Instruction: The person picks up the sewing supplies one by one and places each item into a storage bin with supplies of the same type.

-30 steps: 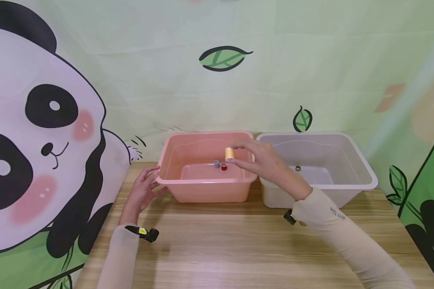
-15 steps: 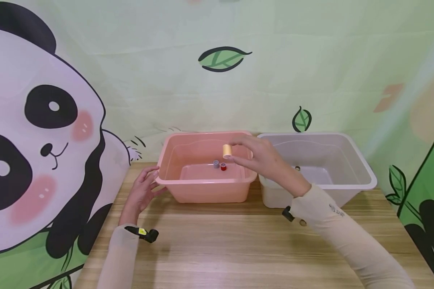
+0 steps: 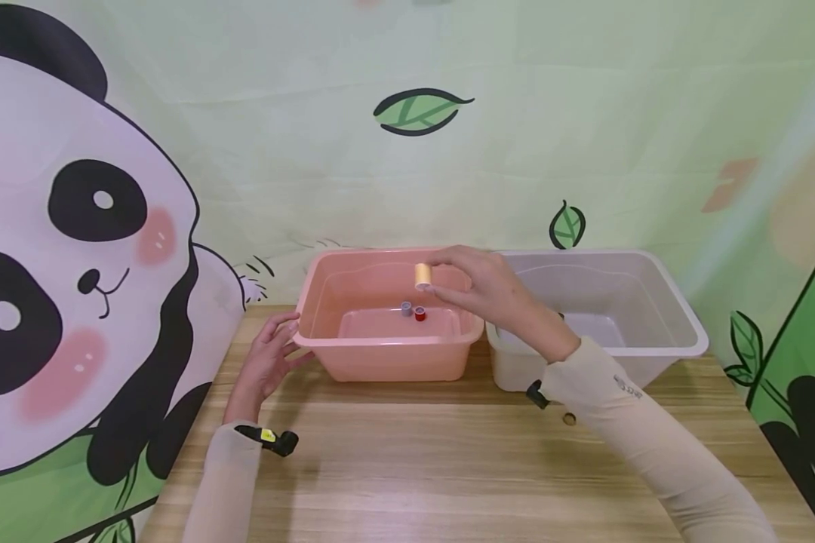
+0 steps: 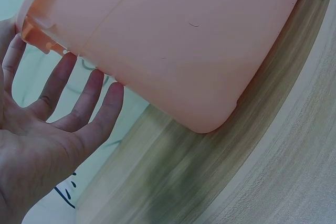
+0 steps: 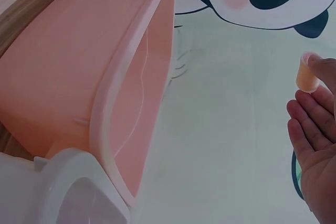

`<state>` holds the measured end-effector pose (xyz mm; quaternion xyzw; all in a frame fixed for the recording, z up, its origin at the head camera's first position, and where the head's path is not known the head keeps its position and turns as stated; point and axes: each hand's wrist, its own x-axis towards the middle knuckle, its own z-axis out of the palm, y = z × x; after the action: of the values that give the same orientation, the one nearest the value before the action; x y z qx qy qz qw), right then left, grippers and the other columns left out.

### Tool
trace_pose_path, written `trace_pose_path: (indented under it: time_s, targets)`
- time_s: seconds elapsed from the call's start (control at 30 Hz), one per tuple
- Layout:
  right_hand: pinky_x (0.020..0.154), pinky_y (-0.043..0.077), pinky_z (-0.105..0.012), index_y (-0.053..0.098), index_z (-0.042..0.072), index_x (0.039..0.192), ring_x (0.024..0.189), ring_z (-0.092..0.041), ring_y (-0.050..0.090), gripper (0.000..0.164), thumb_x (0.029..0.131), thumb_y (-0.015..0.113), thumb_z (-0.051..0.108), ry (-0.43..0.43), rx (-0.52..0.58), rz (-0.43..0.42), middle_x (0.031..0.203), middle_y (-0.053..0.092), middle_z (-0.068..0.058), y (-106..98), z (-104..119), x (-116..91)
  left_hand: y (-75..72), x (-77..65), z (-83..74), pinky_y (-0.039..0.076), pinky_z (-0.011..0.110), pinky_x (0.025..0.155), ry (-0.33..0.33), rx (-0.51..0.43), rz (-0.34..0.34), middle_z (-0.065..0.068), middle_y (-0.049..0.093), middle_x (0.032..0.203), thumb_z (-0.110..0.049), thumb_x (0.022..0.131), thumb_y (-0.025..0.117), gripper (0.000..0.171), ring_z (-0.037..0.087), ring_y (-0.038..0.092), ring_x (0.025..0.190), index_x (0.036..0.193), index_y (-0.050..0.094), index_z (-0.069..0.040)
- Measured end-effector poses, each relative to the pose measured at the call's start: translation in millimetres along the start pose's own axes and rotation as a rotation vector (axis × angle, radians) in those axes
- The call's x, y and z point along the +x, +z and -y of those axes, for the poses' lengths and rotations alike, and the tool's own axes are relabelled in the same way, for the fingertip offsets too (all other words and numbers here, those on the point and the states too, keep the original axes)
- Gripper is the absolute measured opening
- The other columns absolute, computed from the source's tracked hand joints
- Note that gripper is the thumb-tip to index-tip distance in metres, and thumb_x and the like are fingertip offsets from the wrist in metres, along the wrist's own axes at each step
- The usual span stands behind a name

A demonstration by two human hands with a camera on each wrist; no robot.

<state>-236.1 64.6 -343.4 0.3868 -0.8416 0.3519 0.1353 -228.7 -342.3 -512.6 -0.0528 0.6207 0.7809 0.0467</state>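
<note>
Printed cloth backdrop (image 3: 475, 188) is hanging at back; wood-grain table (image 3: 414, 467) is lying in front. Grey bin (image 3: 598, 351) is standing on person's R side, pink bin (image 3: 394, 362) just beside it, glossy w/ a flared rim.

R hand (image 3: 496, 294) is hovering over pink bin, narrow pinch, thumb + fingertips holding cyl. (image 3: 423, 277) by its ends. L hand (image 3: 265, 358) is spreading its fingers, tips touching pink bin's side rim, not wrapping anything.

Cyl. is hanging above pink bin's interior, approx. upright in head view: short, straight-sided, a bit taller than wide, plain pale yellow-orange, lower edge showing paler; looking deeper orange in R wrist view.

Under it, on pink bin's floor, grey-blue pc. (image 3: 406, 308) and red pc. (image 3: 419, 314) are sitting close together. Brown round pc. (image 3: 569, 419) is lying on table nr. R sleeve (image 3: 652, 430).
</note>
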Motion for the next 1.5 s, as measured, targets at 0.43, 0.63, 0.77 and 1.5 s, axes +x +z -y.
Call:
trace_pose_path:
  time_s: [0.43, 0.63, 0.77, 1.5]
  targets:
    - [0.103, 0.053, -0.044, 0.067, 0.007, 0.127, 0.122, -0.026, 0.063, 0.041, 0.093, 0.077, 0.029, -0.018, -0.021, -0.01, 0.127, 0.069, -0.008, -6, 1, 5, 1.1, 0.1, -1.1, 0.041, 0.063, 0.108, -0.006, 0.021, 0.008, 0.006, 0.043, 0.148, -0.038, 0.101, 0.063, 0.032, 0.032, 0.056, 0.126, 0.129, 0.055, -0.026]
    - [0.1, 0.054, -0.041, 0.069, 0.008, 0.123, 0.116, -0.023, 0.065, 0.038, 0.092, 0.078, 0.028, -0.054, -0.029, -0.047, 0.121, 0.071, -0.006, -8, -2, 8, -0.7, -0.2, -0.9, 0.042, 0.063, 0.107, -0.002, 0.016, 0.014, 0.005, 0.045, 0.145, -0.037, 0.102, 0.062, 0.03, 0.031, 0.058, 0.123, 0.129, 0.055, -0.025]
    - [0.1, 0.054, -0.039, 0.069, 0.01, 0.124, 0.115, -0.02, 0.065, 0.037, 0.093, 0.077, 0.028, -0.044, -0.036, -0.038, 0.12, 0.071, -0.004, -9, -3, 10, -1.3, -0.5, -0.7, 0.043, 0.062, 0.106, 0.001, 0.014, 0.019, 0.005, 0.045, 0.144, -0.037, 0.102, 0.062, 0.03, 0.028, 0.06, 0.12, 0.129, 0.055, -0.026]
    - [0.103, 0.052, -0.039, 0.068, 0.012, 0.126, 0.121, -0.02, 0.062, 0.038, 0.095, 0.074, 0.033, -0.013, -0.038, -0.008, 0.126, 0.069, -0.002, -11, 2, 20, -1.9, 0.6, -0.1, 0.04, 0.064, 0.107, -0.003, 0.014, 0.011, 0.007, 0.042, 0.149, -0.037, 0.102, 0.062, 0.03, 0.029, 0.06, 0.12, 0.128, 0.055, -0.026]
